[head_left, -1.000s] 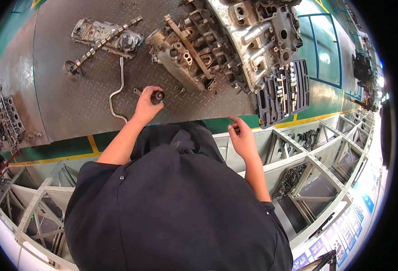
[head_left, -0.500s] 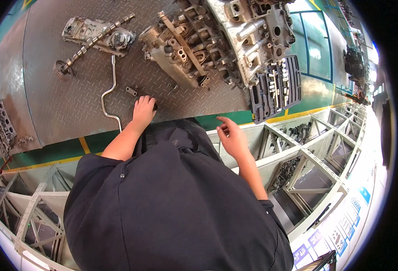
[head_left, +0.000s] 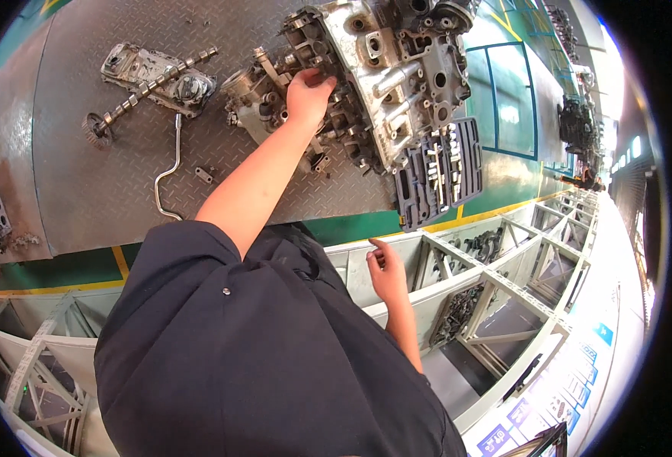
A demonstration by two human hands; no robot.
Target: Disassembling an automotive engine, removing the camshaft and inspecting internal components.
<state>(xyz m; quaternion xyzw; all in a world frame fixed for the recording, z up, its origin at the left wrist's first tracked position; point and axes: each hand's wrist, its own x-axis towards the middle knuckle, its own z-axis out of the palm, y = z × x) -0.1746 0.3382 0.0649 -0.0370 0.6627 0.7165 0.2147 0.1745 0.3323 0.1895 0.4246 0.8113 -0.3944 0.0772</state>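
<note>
Green floor (head_left: 344, 229) is showing past the metal table (head_left: 107, 194), left hand (head_left: 308, 99) reaching over the engine (head_left: 368, 87), grip hidden, right hand (head_left: 388, 276) hanging loosely apart.

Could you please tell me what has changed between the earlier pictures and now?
The left hand has moved forward and to the right, from near the table's front edge to the engine assembly. Whether it still grips the dark piece seen earlier is unclear. The right hand remains loosely curled in front of the table; the camshaft and bent pipe lie as before.
</note>
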